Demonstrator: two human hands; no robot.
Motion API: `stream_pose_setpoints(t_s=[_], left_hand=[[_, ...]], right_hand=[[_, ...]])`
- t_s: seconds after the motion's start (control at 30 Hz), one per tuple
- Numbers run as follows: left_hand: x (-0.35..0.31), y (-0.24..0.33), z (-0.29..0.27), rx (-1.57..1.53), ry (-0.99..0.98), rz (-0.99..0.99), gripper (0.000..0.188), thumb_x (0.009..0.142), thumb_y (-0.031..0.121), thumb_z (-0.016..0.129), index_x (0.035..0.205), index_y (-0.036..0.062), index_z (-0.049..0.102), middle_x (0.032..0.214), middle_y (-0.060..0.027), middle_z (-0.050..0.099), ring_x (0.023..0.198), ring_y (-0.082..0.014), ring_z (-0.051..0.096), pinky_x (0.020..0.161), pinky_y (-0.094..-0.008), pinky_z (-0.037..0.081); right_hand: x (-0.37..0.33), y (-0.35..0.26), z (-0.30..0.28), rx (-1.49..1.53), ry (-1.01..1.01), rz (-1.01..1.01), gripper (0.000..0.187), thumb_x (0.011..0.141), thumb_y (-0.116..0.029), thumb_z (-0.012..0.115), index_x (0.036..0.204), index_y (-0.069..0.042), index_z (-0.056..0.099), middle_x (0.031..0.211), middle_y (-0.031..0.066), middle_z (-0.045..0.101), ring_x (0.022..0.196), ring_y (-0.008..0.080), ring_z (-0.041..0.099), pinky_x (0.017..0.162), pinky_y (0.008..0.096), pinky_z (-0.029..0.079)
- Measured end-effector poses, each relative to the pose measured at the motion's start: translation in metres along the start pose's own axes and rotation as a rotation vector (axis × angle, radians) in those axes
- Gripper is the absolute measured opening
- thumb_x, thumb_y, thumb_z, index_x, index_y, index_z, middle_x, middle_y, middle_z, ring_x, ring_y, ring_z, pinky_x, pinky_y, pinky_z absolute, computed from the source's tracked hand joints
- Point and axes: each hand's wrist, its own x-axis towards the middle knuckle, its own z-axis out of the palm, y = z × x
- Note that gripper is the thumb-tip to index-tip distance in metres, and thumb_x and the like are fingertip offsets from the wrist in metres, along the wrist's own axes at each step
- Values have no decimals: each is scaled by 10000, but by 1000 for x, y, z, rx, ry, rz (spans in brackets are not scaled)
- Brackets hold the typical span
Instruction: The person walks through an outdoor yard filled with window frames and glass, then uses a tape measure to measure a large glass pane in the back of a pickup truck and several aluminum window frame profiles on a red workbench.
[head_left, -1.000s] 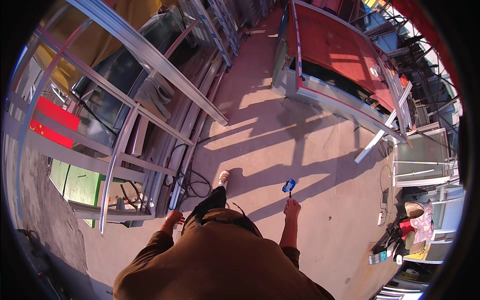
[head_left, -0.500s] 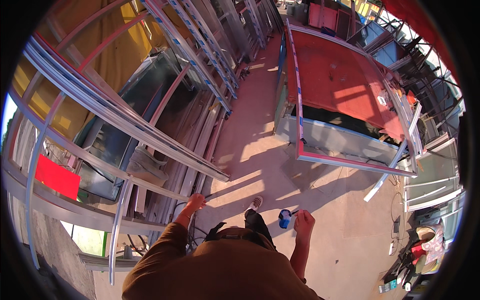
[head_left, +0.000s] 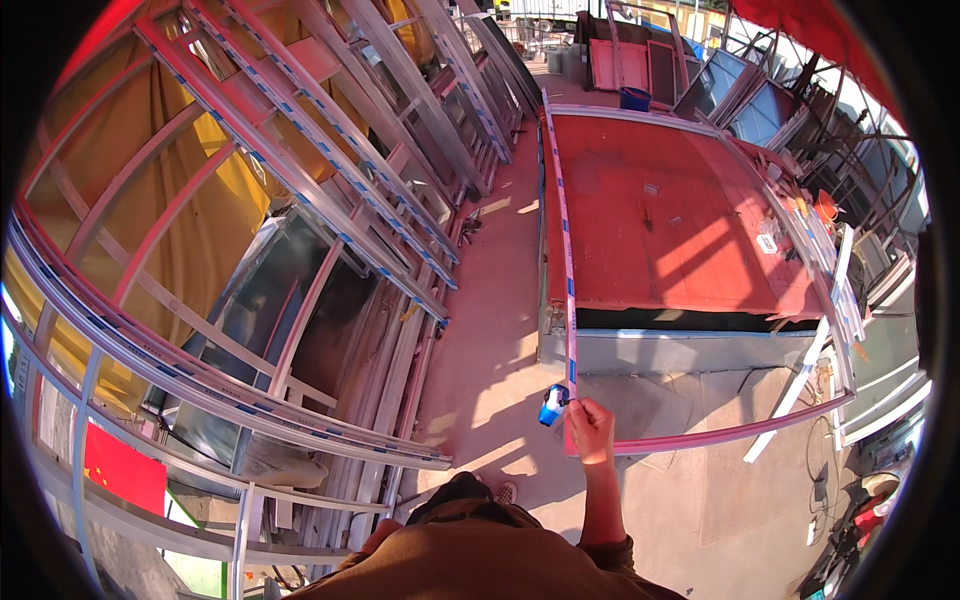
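My right hand (head_left: pixel 590 428) is closed in a pinch at the near left corner of a large rectangular metal frame (head_left: pixel 700 443). At its fingertips hangs a small blue-and-white object (head_left: pixel 553 405) with a dark top; its exact kind is too small to make out. The hand overlaps the frame's corner, and I cannot tell whether it touches the metal. The frame rests tilted over a red-topped table (head_left: pixel 640 220), its left bar marked with blue patches. Of my left arm only a sleeve and a bit of skin show at my body's left side; the fingers are hidden.
Long metal profiles (head_left: pixel 250 415) curve across the left, beside upright frames (head_left: pixel 330 150) and glass panes. A yellow cloth (head_left: pixel 190 210) hangs behind them. Pale strips (head_left: pixel 790 400) lean at the table's right end. A floor walkway (head_left: pixel 490 270) runs between racks and table.
I have come closer to the table and the large frame. My right hand has moved forward to the frame's corner with the blue-and-white object. My left hand has dropped back out of sight.
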Motion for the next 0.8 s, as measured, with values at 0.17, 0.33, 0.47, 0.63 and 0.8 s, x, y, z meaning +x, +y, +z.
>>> stream_pose_setpoints(t_s=[0.17, 0.33, 0.47, 0.63, 0.8], left_hand=[[41, 58, -22, 36, 44, 15, 291, 933, 255, 515, 933, -7, 643, 879, -164, 702, 738, -291, 707, 599, -402, 581], [119, 144, -58, -191, 33, 40, 292, 930, 256, 521, 957, -10, 639, 889, -181, 698, 754, -308, 707, 615, -421, 585], [177, 250, -94, -379, -71, 126, 293, 922, 255, 530, 982, -10, 640, 891, -195, 695, 757, -317, 704, 621, -428, 584], [219, 406, -114, 117, -147, 334, 220, 883, 165, 623, 1025, -3, 624, 902, -148, 697, 693, -224, 688, 562, -346, 550], [242, 517, -105, -56, -121, 477, 213, 940, 194, 565, 1020, 2, 606, 885, -114, 694, 719, -203, 687, 625, -308, 558]], right_hand=[[70, -2, 11, -50, 90, -75, 301, 1000, -141, 548, 709, -67, 541, 553, -100, 362, 472, -11, 286, 426, 212, 195], [126, 7, 2, 2, 153, 5, 311, 991, -168, 571, 705, -45, 570, 553, -83, 404, 502, -3, 338, 450, 215, 226], [177, 13, -8, 3, 316, 123, 285, 976, -185, 573, 716, -68, 582, 535, -70, 416, 449, 14, 349, 410, 217, 241], [242, 25, -17, -4, 510, 103, 315, 995, -250, 570, 738, -68, 581, 500, -76, 355, 398, 17, 283, 375, 219, 176], [324, 38, -37, -11, 596, 96, 321, 993, -249, 575, 733, -63, 597, 507, -65, 395, 400, 15, 312, 373, 215, 193]])
